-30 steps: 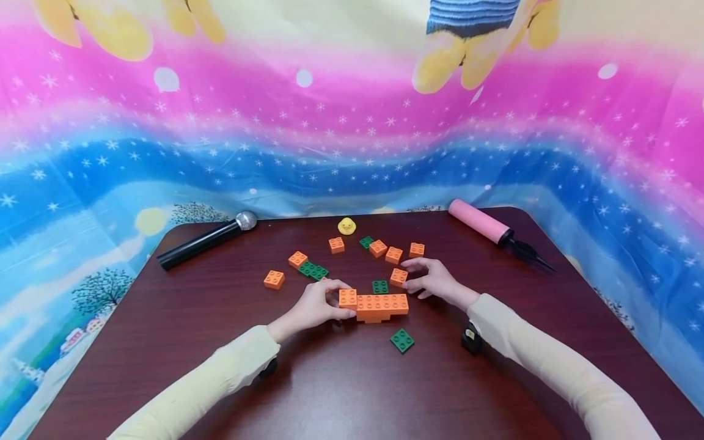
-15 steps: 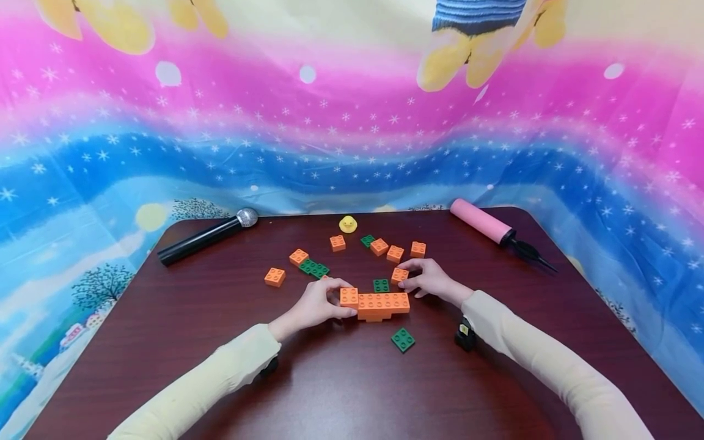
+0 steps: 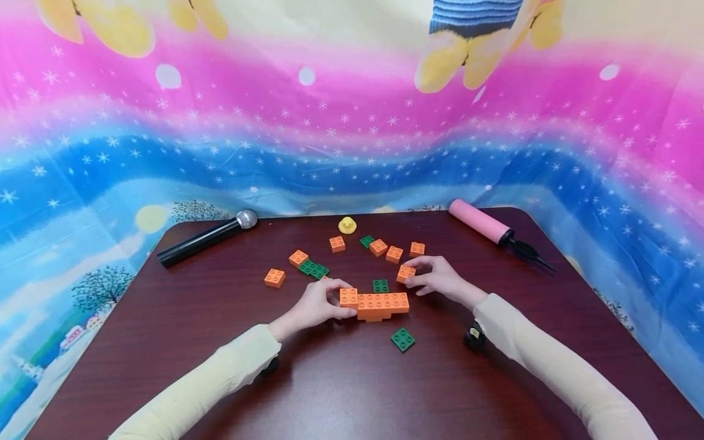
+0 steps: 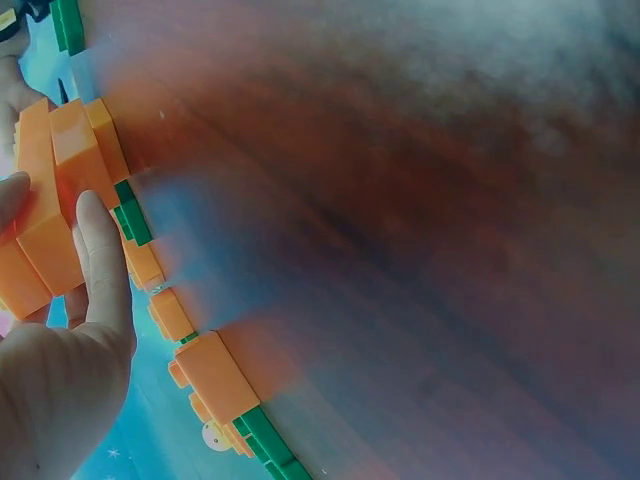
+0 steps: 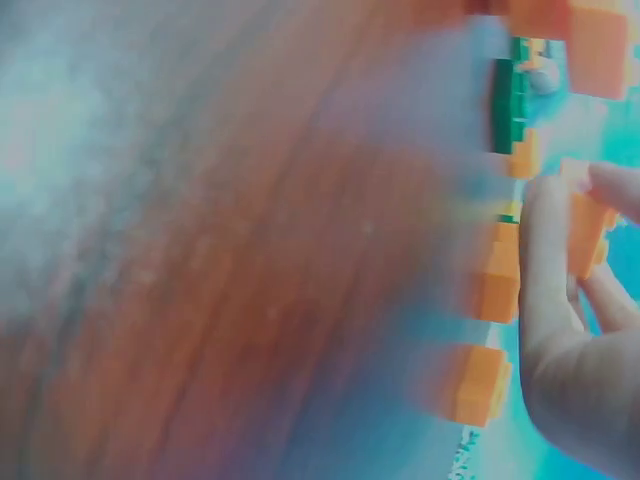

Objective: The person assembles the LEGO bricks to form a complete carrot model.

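Head view: step looks like left hand (image 3: 316, 305) steadying, right fetching a brick; next move calls for a firm pinch and a path clear of neighbouring bricks. Left thumb and fingers grip the left end of the orange assembly (image 3: 383, 302), which sits between the hands: studs up, raised block at left, narrower base. Green brick (image 3: 381, 286) just behind it. Beyond its right end, right hand (image 3: 437, 278) pinches an orange brick (image 3: 405, 273); can't tell if lifted.
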Available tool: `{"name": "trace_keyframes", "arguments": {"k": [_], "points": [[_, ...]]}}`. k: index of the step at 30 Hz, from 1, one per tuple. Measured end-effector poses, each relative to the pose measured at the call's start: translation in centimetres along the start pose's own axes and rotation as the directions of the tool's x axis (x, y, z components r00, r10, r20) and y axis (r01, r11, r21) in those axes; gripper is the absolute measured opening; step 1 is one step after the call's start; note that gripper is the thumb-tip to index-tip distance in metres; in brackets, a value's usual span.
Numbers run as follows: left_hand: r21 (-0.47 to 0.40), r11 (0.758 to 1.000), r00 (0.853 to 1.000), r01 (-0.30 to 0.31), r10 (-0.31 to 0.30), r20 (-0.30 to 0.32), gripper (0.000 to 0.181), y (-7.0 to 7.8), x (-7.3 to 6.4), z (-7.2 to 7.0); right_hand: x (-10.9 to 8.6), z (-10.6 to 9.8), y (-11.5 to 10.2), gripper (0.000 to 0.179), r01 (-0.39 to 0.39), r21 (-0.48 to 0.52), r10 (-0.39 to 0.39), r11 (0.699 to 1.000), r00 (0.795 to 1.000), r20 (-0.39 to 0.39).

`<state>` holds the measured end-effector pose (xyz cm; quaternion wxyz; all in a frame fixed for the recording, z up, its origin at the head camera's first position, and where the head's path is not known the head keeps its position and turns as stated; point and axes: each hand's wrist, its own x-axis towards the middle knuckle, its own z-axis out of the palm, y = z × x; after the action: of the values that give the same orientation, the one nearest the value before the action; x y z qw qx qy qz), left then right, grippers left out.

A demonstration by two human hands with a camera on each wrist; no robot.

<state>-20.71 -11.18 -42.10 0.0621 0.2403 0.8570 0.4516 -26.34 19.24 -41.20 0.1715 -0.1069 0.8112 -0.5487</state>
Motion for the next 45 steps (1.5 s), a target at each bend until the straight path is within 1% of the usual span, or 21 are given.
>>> {"name": "trace_keyframes", "arguments": {"k": [5, 10, 12, 17, 22, 27, 31, 34, 37, 40, 45], "points": [[-0.012, 1.000, 1.000, -0.001, 0.001, -0.003, 0.042, 0.0, 0.0, 0.1, -1.2, -0.3, -0.6, 0.046, 0.087, -0.016, -0.086, 0.996, 0.995, 0.052], [-0.023, 1.000, 1.000, 0.000, 0.000, -0.003, 0.042, -0.1, 0.0, 0.1, -2.3, 0.1, -0.9, 0.043, 0.176, -0.016, -0.172, 0.984, 0.977, 0.127], [-0.018, 1.000, 1.000, 0.004, -0.004, -0.003, 0.042, -0.2, 0.1, 0.1, -2.5, 0.4, -1.0, 0.043, 0.188, -0.020, -0.183, 0.982, 0.972, 0.144], [-0.011, 1.000, 1.000, 0.019, -0.019, -0.006, 0.041, -0.2, 0.1, 0.2, -2.8, 0.9, -0.8, 0.042, 0.192, -0.039, -0.183, 0.981, 0.968, 0.174], [-0.024, 1.000, 1.000, 0.013, -0.013, 0.000, 0.041, 0.0, 0.0, 0.1, -2.7, 1.2, -0.4, 0.042, 0.227, -0.048, -0.213, 0.973, 0.956, 0.201], [-0.023, 1.000, 1.000, -0.001, 0.001, -0.004, 0.041, 0.0, -0.1, 0.1, -2.6, 1.4, -0.3, 0.040, 0.264, -0.075, -0.246, 0.961, 0.949, 0.197], [-0.004, 1.000, 1.000, 0.001, -0.001, -0.004, 0.041, 0.0, 0.1, 0.0, -2.6, 1.5, -0.3, 0.040, 0.268, -0.089, -0.248, 0.959, 0.951, 0.182], [0.048, 0.999, 1.000, -0.001, 0.001, -0.019, 0.041, 0.0, 0.2, 0.0, -2.7, 1.6, -0.3, 0.040, 0.266, -0.098, -0.247, 0.959, 0.953, 0.174], [0.101, 0.995, 0.999, -0.001, 0.005, -0.041, 0.041, 0.0, 0.3, -0.1, -2.9, 1.6, -0.4, 0.041, 0.264, -0.093, -0.245, 0.960, 0.952, 0.183], [0.114, 0.993, 0.999, 0.002, 0.003, -0.045, 0.041, 0.1, 0.4, -0.1, -3.0, 1.6, -0.5, 0.042, 0.255, -0.061, -0.238, 0.965, 0.950, 0.204], [0.125, 0.992, 0.999, 0.008, -0.002, -0.047, 0.041, 0.0, 0.4, -0.1, -3.2, 1.6, -0.6, 0.046, 0.206, 0.033, -0.208, 0.978, 0.949, 0.238]]}}
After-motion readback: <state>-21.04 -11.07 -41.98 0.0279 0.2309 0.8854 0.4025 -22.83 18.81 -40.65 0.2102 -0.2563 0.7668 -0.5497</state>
